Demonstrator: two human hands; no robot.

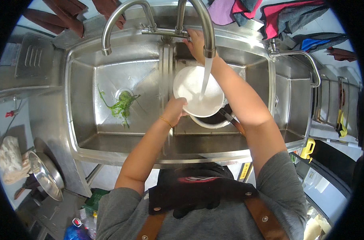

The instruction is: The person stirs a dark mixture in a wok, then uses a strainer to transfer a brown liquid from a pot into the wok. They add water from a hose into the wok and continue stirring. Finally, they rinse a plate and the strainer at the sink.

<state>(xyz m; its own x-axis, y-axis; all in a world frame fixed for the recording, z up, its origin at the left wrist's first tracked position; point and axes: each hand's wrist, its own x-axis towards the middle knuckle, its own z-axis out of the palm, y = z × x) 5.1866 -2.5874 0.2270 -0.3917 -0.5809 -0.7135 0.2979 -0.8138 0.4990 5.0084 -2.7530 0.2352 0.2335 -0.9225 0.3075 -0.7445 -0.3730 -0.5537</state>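
Over the right basin of a steel double sink, my left hand (176, 111) grips the lower left rim of a white bowl (185, 87). Water runs from a curved steel faucet (209, 52) into the bowl. My right hand (197, 45) reaches up behind that faucet, its fingers at the right end of the faucet's horizontal bar (182, 33); their exact hold is partly hidden. Below the bowl, partly covered by it, sits a round pot with dark contents (212, 123). A handled utensil (231, 118) leans out of it, passing beneath my right forearm.
Green leafy scraps (122, 105) lie around the drain of the left basin (146, 120). A second faucet (105, 36) arches over that basin. Cloths (281, 21) hang along the back wall. A third, smaller basin (296, 102) is at the right. Steel bowls (45, 174) stand at the lower left.
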